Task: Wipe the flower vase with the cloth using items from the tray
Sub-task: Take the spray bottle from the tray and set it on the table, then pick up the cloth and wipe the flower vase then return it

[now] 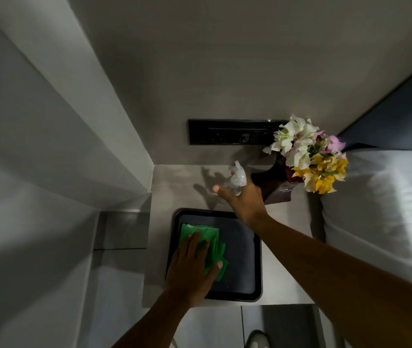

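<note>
A dark red vase (pixel 276 187) with white, pink and yellow flowers (pixel 309 154) stands at the back right of a small grey table. My right hand (pixel 244 199) holds a clear spray bottle (pixel 237 178) just left of the vase, its nozzle up. A black tray (pixel 245 249) lies on the table in front. In the tray's left half lies a folded green cloth (pixel 211 241). My left hand (pixel 192 267) rests flat on the cloth, thumb curled over its right edge. The bottle's lower part is hidden by my fingers.
A black socket panel (pixel 225 131) is on the wall behind the table. A white bed (pixel 375 209) runs along the right. A wall and a grey ledge (pixel 122 229) close off the left. Floor tiles and a shoe (pixel 257 340) show below.
</note>
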`<state>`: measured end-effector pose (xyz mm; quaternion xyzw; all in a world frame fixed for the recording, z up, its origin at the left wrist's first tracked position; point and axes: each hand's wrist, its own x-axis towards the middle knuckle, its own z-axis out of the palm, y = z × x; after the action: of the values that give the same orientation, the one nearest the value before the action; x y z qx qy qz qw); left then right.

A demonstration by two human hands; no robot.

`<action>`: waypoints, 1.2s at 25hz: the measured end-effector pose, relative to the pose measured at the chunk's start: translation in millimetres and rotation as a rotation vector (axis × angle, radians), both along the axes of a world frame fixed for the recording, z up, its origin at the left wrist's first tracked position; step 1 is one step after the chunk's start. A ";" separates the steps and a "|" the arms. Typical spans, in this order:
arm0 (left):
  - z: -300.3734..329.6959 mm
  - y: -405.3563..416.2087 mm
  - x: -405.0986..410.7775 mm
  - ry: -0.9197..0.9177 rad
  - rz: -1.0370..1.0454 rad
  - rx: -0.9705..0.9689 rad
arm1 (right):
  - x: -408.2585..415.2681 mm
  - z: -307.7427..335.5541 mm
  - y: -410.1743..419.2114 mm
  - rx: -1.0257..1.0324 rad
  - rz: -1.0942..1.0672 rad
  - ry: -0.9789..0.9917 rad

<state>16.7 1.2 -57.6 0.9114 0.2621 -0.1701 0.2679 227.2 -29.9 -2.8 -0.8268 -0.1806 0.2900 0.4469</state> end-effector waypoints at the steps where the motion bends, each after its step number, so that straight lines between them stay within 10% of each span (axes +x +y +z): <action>1: 1.7 3.0 2.8 -0.050 0.042 0.004 | -1.1 -1.3 -6.1 -0.010 0.019 0.024; 14: 25.5 39.7 34.0 -0.053 0.551 -0.150 | -41.1 -11.3 -74.4 -0.294 0.578 -0.515; 20: 32.8 27.1 40.1 -0.145 0.689 -0.284 | -77.8 -21.8 -91.9 -0.310 0.892 -0.458; 25: 38.9 9.5 65.5 -0.296 0.909 -0.609 | -102.2 -17.2 -89.3 -0.207 0.615 -0.431; 30: 68.6 -4.0 63.6 -0.424 0.473 -0.512 | -71.8 -1.7 -106.7 -0.102 0.447 -0.409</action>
<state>80.3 -2.7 11.1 0.7447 0.3524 0.0281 0.5660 155.4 -136.5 -4.5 -0.8291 -0.4294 0.2175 0.2845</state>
